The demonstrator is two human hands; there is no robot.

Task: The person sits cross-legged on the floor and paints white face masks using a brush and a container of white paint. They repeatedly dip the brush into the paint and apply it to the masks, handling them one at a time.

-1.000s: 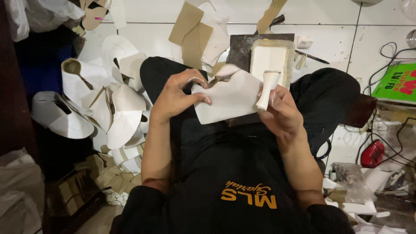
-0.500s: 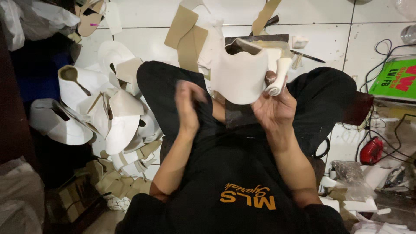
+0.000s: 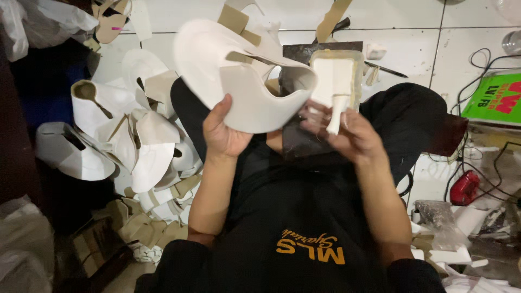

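I sit cross-legged in black clothes on a white tiled floor. My left hand (image 3: 223,133) grips a white shoe upper (image 3: 239,76), lifted in front of me, with brown lining strips showing along its top. My right hand (image 3: 347,133) is blurred and holds a small white brush (image 3: 335,113) by its handle, just right of the upper. Behind the brush stands an open container of white glue (image 3: 335,73) on a dark board (image 3: 304,54).
A pile of white shoe uppers (image 3: 130,141) lies at my left. Brown cardboard pieces (image 3: 157,228) sit below them. A green box (image 3: 496,100), cables and a red object (image 3: 464,187) lie at the right. A plastic bag (image 3: 32,21) is at the top left.
The shoe upper has been lifted higher and turned. My left hand came back up and took hold of it; my right hand let go of it and keeps only the brush.
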